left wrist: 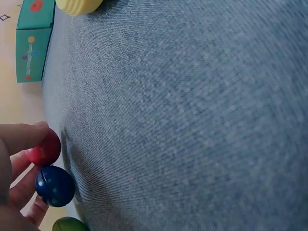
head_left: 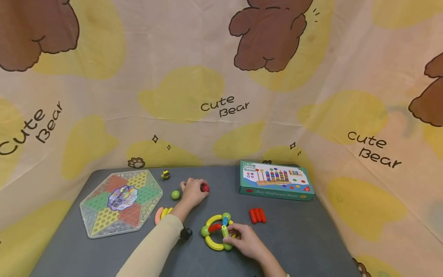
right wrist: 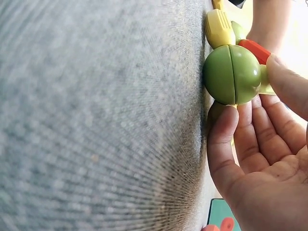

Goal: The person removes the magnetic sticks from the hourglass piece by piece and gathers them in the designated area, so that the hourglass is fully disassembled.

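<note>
My left hand (head_left: pixel 194 191) pinches a red ball (left wrist: pixel 47 148) between thumb and fingers at the back of the table. Right beside the red ball, close to my fingers, is a blue ball (left wrist: pixel 55 186). A green ball (head_left: pixel 175 195) lies left of that hand. Nearer me, yellow curved sticks (head_left: pixel 214 245) and green balls (head_left: pixel 205 231) form a ring, with a red stick (head_left: pixel 215 227) and a blue stick (head_left: pixel 225 221) slanting inward. At its right side my right hand (head_left: pixel 247 240) pinches a light green stick (head_left: pixel 225 231) standing on a green ball (right wrist: pixel 232 74).
Three red sticks (head_left: pixel 257 216) lie right of the ring, before a green game box (head_left: pixel 277 181). A hexagonal checkers board (head_left: pixel 121 203) fills the left side. Pink and yellow curved pieces (head_left: pixel 159 215) lie partly behind my left sleeve. A small bee toy (head_left: pixel 165 174) stands behind.
</note>
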### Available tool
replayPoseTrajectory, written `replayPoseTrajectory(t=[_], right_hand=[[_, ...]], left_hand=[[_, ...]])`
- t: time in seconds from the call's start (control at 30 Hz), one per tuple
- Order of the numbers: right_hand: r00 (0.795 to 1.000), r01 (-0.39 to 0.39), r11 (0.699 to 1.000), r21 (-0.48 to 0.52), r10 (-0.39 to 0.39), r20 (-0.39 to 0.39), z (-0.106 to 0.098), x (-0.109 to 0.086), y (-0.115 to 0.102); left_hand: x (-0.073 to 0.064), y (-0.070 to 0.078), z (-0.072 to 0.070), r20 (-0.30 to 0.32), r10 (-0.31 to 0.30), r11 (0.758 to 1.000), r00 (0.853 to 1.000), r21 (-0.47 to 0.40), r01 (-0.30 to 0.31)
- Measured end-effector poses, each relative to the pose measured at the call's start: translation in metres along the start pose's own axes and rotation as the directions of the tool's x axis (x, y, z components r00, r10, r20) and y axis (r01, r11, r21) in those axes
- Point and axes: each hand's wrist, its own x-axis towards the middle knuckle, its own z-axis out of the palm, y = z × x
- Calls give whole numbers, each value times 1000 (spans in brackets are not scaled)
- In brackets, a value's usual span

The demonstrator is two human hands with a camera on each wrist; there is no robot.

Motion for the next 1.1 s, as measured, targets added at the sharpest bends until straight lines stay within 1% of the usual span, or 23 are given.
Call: replayPoseTrajectory(t=[0.13,0.23,0.33,0.4,0.57,0.73,0.8,0.83,0.9,0.97,1.0,1.1], right_hand=[[1000,-7,1000,-4,7,3,1,0,0],[1000,-9,1000,-6,9,5,2,1,0],[1000,-10,1000,-6,10,5,2,1,0],[1000,-3,1000,-7,3,4,3,1,1],[1000,16,1000,-13,-16,-4,2,1,2],[1000,20,1000,-12,-20,-5,2,2,3],[1000,23,1000,-8,-23,0,2,2,3],[1000,25,1000,-8,-25,1,2,2,4],[1000,31,999,-7,-31,2,2,2,4],[999,34,999,-10,-34,1,2,2,5],[999,35,999,-11,-35,0,2,2,5],[999,38,999,-13,-38,-1,2,2,6]], left_hand=[[1,-2,1,15,8,1000,1000,16,-9],[1,-3,1,11,15,1000,1000,17,-15],[-1,-3,0,-10,36,999,999,19,-35],[-4,-1,-2,-30,56,998,998,6,-56],[-15,10,-9,-79,121,989,990,-72,-127],[-36,21,-16,-87,177,973,980,-136,-188],[-47,24,-19,-65,206,961,976,-173,-214],[-53,24,-20,-44,223,954,974,-197,-227],[-65,26,-22,21,261,935,965,-252,-248],[-78,26,-23,111,292,922,950,-297,-249],[-83,26,-23,157,307,916,939,-315,-247],[-98,23,-19,282,316,921,906,-320,-222]])
